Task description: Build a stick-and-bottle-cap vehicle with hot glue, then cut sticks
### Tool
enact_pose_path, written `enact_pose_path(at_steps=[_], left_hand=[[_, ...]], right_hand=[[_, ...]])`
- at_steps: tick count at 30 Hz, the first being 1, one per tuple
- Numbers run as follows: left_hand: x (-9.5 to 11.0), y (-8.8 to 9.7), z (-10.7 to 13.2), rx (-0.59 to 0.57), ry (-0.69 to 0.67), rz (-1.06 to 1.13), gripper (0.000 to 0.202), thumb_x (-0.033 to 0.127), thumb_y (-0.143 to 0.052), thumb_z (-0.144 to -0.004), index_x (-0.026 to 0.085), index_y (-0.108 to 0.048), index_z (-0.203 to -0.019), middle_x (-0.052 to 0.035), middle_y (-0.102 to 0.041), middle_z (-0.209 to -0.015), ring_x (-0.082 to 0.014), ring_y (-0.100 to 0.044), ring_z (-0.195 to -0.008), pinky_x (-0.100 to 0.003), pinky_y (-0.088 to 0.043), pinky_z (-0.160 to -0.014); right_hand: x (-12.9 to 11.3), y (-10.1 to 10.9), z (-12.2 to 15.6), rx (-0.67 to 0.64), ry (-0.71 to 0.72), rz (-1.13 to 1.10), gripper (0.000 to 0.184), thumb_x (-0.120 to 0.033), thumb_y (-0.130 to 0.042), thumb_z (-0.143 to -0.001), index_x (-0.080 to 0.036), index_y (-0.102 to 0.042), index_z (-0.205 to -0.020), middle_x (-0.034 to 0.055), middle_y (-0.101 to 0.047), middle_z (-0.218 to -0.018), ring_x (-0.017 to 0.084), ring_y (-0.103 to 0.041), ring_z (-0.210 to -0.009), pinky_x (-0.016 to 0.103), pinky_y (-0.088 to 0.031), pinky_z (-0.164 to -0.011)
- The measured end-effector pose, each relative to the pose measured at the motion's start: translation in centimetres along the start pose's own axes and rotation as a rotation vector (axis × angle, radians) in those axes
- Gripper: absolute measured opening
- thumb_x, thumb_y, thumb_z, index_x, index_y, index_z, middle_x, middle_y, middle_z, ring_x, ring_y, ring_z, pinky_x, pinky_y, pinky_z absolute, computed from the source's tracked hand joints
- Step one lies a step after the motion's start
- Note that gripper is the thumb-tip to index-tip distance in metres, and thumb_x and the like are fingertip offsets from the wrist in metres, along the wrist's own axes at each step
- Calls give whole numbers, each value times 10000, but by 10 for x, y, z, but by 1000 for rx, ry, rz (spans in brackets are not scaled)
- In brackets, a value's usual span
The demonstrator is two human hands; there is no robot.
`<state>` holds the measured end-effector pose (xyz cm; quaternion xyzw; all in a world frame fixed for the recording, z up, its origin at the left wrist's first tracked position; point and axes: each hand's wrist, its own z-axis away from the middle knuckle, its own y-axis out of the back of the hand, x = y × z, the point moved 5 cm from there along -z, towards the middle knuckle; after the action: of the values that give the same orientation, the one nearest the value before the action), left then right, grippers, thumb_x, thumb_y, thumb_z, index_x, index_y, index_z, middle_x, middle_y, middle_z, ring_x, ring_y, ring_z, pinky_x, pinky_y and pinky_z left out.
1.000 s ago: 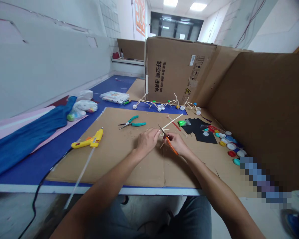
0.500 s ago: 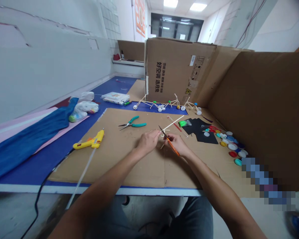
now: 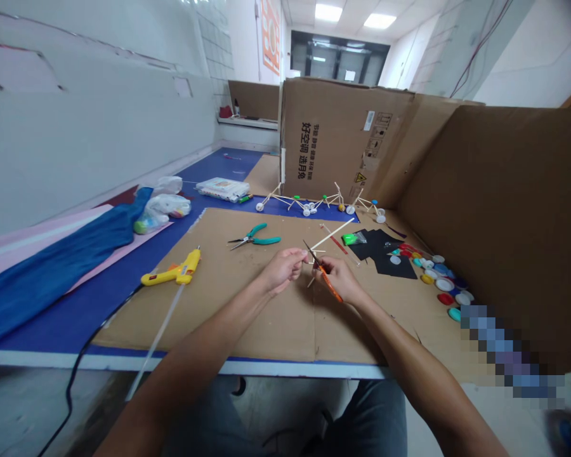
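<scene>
My right hand (image 3: 339,278) is closed around orange-handled scissors (image 3: 332,285), whose dark blades point up and left toward my other hand. My left hand (image 3: 283,270) pinches at the near end of a thin pale wooden stick (image 3: 335,232), just beside the blades; the fingertips partly hide the grip. The stick slants away to the upper right. A few short pale sticks lie under and around my right fingers, partly covered. Teal-handled pliers (image 3: 265,240) rest on the cardboard sheet (image 3: 247,304) left of and beyond my hands.
A yellow glue gun (image 3: 183,270) with a glue stick lies at left, its cord trailing off the edge. Stick frames with bottle-cap wheels (image 3: 351,209) stand behind. Black sheets (image 3: 380,244) and loose caps (image 3: 444,284) lie at right. A cardboard box (image 3: 342,136) walls the back.
My left hand has turned slightly, its curled fingers showing more, and its fingertips sit a little lower by the blades. The scissors and right hand stay nearly in place.
</scene>
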<state>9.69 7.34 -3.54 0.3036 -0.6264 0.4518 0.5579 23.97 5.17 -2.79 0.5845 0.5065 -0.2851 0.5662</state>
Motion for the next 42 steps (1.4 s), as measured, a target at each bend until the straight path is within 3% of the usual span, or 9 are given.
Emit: enact_pose_path(at_steps=[3, 7, 9, 13, 18, 23, 27, 34, 42], left_hand=[[-1, 3, -1, 75, -59, -158, 313, 484, -531, -871, 189, -571, -773, 89, -313, -501, -86, -239, -429, -227, -212, -465], [12, 7, 8, 335, -410, -804, 203, 348, -513, -940, 202, -649, -902, -16, -636, -746, -148, -558, -676, -255, -374, -622], [15, 4, 12, 395, -549, -1082, 203, 300, -484, -974, 205, -657, -927, -56, -687, -859, -177, -609, -801, -275, -405, -701], [15, -1, 15, 372, -703, -1360, 297, 234, -400, -1015, 181, -655, -874, -90, -684, -834, -198, -620, -823, -299, -424, -739], [15, -2, 12, 314, -743, -1434, 330, 214, -382, -1020, 178, -636, -813, -80, -664, -770, -193, -612, -776, -294, -415, -701], [17, -2, 14, 310, -723, -1323, 305, 238, -398, -1015, 179, -642, -842, -76, -675, -781, -183, -619, -768, -284, -411, -707], [22, 2, 17, 332, -561, -1069, 247, 295, -454, -988, 193, -656, -889, -29, -665, -759, -151, -597, -717, -254, -395, -672], [24, 3, 13, 287, -334, -572, 279, 405, -518, -879, 177, -596, -738, 49, -477, -596, -113, -431, -590, -234, -340, -577], [11, -3, 6, 155, -62, -44, 325, 481, -667, -758, 178, -555, -733, 109, -287, -497, -51, -177, -429, -212, -140, -444]], right_hand=[[5, 0, -1, 35, -14, 8, 118, -284, -577, -695, -171, -591, -724, -33, -526, -638, 124, -455, -608, 240, -344, -585], [11, -2, -1, 46, -57, -7, 98, -271, -578, -699, -177, -596, -720, -28, -541, -635, 130, -469, -604, 240, -347, -573], [12, -4, -2, 41, -70, -27, 94, -270, -582, -700, -179, -598, -716, -30, -539, -628, 127, -468, -594, 235, -342, -558], [10, -7, -2, 15, -83, -111, 152, -319, -643, -679, -178, -595, -709, -37, -528, -605, 109, -450, -559, 225, -348, -529], [10, -10, 0, -43, -204, -211, 229, -355, -711, -651, -188, -575, -729, -70, -465, -525, 81, -379, -432, 218, -293, -438], [3, -7, 0, -28, -152, -185, 174, -321, -666, -652, -182, -575, -706, -65, -472, -550, 84, -386, -478, 224, -306, -480], [2, -6, 1, 5, -88, -109, 114, -285, -609, -684, -176, -587, -713, -44, -518, -600, 106, -433, -549, 233, -329, -536], [6, -7, 1, 30, 2, -10, 79, -259, -570, -730, -182, -587, -738, -30, -544, -648, 131, -486, -621, 238, -364, -597], [7, -6, 1, 56, 34, 58, 93, -273, -575, -749, -183, -594, -764, -33, -530, -665, 134, -472, -641, 241, -376, -619]])
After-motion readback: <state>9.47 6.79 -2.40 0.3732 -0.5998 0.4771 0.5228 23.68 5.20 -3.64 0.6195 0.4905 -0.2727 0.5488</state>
